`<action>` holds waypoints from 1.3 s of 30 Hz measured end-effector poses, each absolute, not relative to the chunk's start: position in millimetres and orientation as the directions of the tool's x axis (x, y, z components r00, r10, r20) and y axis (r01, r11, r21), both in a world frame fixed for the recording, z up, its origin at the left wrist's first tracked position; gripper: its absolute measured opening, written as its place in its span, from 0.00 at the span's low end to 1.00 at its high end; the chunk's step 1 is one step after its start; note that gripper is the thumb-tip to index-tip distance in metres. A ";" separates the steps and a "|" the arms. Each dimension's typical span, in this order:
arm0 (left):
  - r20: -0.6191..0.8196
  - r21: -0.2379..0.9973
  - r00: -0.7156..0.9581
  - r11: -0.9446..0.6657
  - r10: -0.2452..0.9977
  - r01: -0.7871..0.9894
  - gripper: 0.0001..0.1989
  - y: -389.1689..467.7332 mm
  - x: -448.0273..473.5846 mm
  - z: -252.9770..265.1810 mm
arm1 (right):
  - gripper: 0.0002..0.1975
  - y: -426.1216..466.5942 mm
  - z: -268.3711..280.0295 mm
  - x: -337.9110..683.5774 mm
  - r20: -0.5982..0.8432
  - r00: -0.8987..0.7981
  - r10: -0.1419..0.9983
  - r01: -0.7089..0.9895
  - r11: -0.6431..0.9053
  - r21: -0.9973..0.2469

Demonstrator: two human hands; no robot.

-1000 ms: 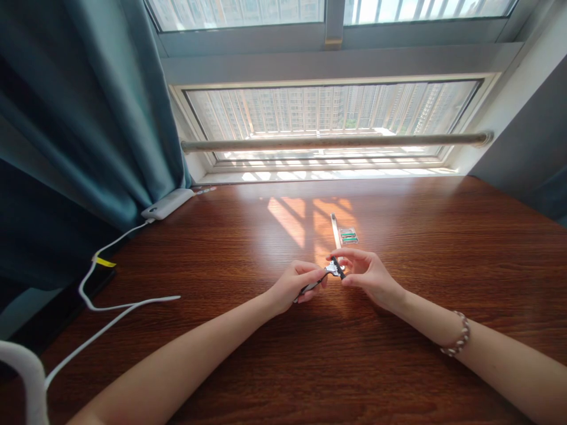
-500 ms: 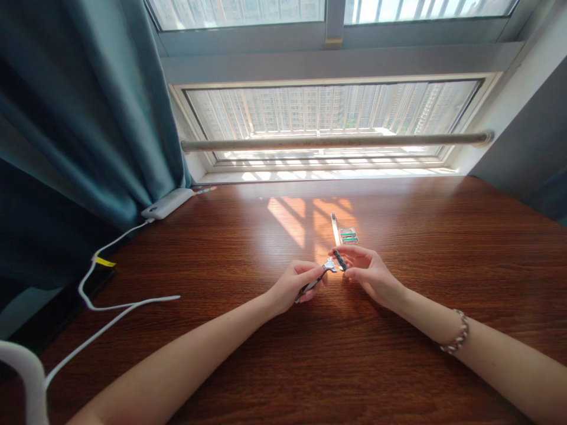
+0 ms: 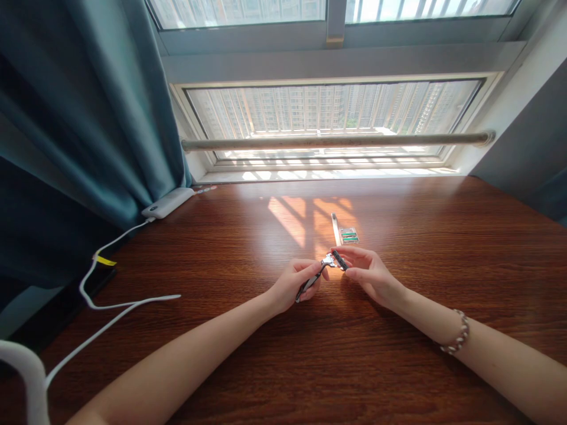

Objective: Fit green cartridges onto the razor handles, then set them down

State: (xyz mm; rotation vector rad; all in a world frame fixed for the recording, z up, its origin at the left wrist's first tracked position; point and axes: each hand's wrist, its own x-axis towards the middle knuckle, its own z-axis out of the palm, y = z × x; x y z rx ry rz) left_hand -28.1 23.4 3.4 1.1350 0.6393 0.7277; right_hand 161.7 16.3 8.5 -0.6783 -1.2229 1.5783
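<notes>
A light pinch at its ends suits the slim dark piece point(image 3: 339, 260); a steady hold below the neck suits the silver-headed handle point(image 3: 307, 287). The left hand point(image 3: 292, 288) is closed on that handle, head angled toward the bench's point(image 3: 425, 236) far edge; the right hand point(image 3: 371, 273) pinches the dark piece just beside it (contact between the pieces is too small to judge). Forearms converge, hands apart.
</notes>
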 end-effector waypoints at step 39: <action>-0.131 0.824 0.617 0.431 0.776 -0.367 0.20 30.0 -27.2 1.6 | 0.11 21.2 0.7 165.6 0.374 -0.508 0.776 0.699 0.625 -0.346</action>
